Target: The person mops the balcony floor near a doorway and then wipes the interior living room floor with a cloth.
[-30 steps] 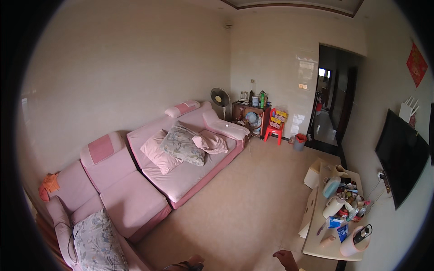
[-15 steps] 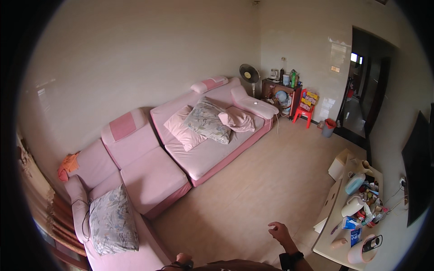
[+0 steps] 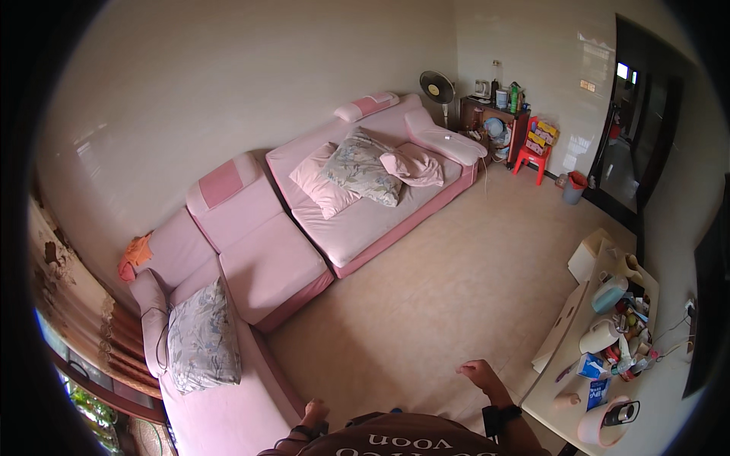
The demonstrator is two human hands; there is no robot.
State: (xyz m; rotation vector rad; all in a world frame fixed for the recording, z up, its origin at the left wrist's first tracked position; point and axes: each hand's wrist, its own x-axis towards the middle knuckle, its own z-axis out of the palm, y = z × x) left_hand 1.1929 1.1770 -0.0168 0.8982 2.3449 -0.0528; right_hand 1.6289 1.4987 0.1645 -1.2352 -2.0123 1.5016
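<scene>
- The right hand [image 3: 479, 375] is raised over the tiled floor [image 3: 456, 304] at the lower middle of the view; its grip is apart, the fingers loose and a little curled, and it holds nothing.
- A dark band sits on the right wrist, below the hand.
- The left hand [image 3: 314, 414] is low at the bottom edge, close to the person's body and just beside the seat edge of the pink sofa [image 3: 258, 258]; only a small part of it shows, so I cannot tell if its grip is apart or together.
- The nearest thing to the right hand is the pale surface [image 3: 563, 334] at its right, near but not touching.
- On this surface stand many small things close together: a light blue container [image 3: 608, 293], a white jug [image 3: 598, 336], a blue packet [image 3: 598, 394] and a pink roll with a dark object on it [image 3: 614, 418].
- The pink sofa runs along the wall in an L shape, from the lower left to the upper middle.
- A flowered cushion [image 3: 201, 338] lies on the near part of the sofa, and another flowered cushion [image 3: 361, 167] lies on the far part, between two pink cushions.
- A standing fan [image 3: 436, 86] is behind the far end of the sofa, and a red stool [image 3: 532, 156] stands near it, by the wall.
</scene>
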